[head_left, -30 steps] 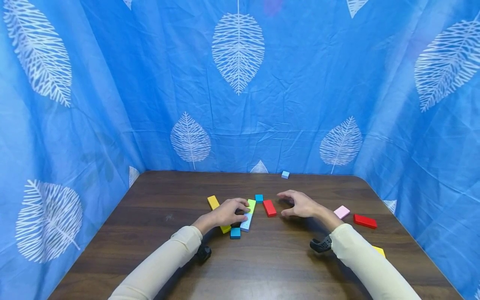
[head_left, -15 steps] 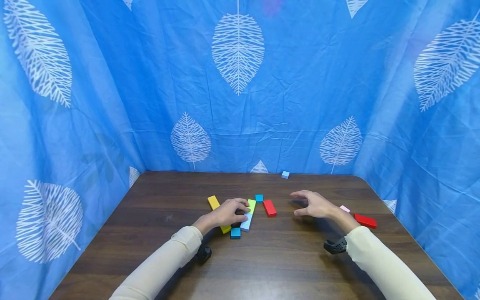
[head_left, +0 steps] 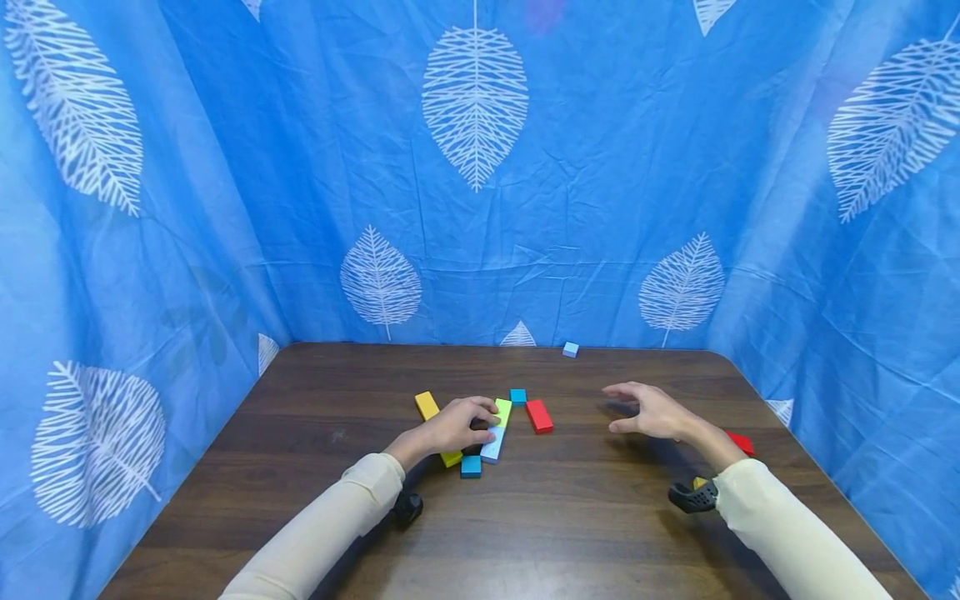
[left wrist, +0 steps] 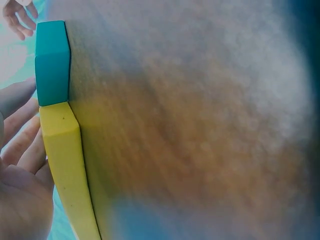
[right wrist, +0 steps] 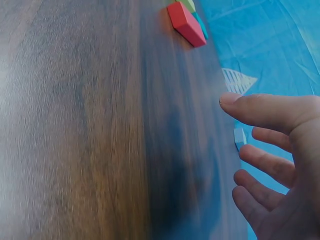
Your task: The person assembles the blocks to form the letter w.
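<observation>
Yellow block (left wrist: 67, 172) shows from left wrist, not from right

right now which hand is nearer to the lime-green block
Left: the left hand has its fingertips right at the left side of the lime-green block. The right hand is well off to its right, beyond the central red block.

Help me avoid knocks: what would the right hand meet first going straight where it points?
Probably the central red block, though with depth unclear the right hand might pass over or behind it.
</observation>
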{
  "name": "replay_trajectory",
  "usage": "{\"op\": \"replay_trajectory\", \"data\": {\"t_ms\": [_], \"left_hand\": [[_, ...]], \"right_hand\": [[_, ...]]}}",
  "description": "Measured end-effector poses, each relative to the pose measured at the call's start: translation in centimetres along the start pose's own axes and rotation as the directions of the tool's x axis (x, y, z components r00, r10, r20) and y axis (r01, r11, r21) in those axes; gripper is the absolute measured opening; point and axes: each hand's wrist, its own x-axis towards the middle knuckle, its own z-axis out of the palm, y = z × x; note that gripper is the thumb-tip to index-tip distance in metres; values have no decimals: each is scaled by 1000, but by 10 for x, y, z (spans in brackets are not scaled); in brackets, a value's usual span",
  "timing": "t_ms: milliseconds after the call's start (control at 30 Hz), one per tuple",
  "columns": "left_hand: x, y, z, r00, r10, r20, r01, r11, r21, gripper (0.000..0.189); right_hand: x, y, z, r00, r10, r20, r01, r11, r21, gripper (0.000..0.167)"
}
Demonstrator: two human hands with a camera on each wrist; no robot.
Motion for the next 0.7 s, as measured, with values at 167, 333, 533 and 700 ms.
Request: {"op": "replay_trajectory", "data": {"t_ms": [167,333,533,700], "left_hand": [[0,0,0,1000,-6,-5,6,1000,2,34],[-1,1,-1,1000,-13,-5,13,1000,-13,33],[0,0,-1,1000,-13,-6,12,1000,-17,33],[0,-1,0,1000,-9,-8,8,1000,-14,33]], "right_hand": [[-5,4,-5,1000,-8,-10,8,1000,-4,68],[-10,11,-8,1000,-13,-21,13,1000,-9,69],[-16,16,-10,1000,11,-23,-12,1000,-23,67],[-21,17,-13,999,32,-36,-33,999,-21,67]]}}
